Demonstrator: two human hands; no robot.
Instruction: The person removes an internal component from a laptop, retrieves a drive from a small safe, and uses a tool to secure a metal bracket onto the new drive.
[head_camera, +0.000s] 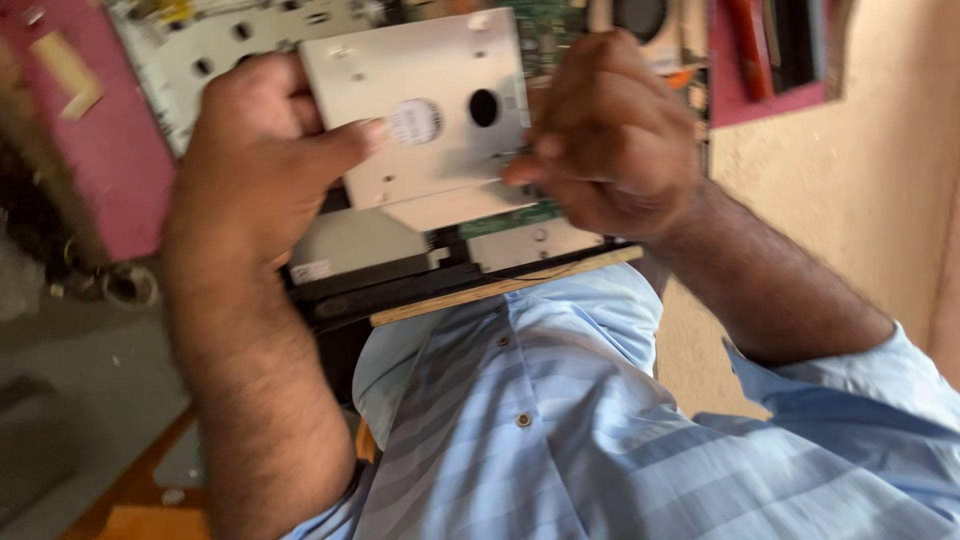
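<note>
Both hands, left (260, 165) & right (610, 135), pinch flat grey metal plate (420, 100) w/ holes.

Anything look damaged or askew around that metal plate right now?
No clear damage. The metal plate is held tilted between the left hand and right hand, above an opened device with exposed green circuit board. Motion blur hides finer detail.

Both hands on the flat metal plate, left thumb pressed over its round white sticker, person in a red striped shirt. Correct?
Not quite: the head view shows a light blue striped shirt, not red. The rest holds: left hand and right hand both hold the flat metal plate, left thumb by its round white sticker.
</note>
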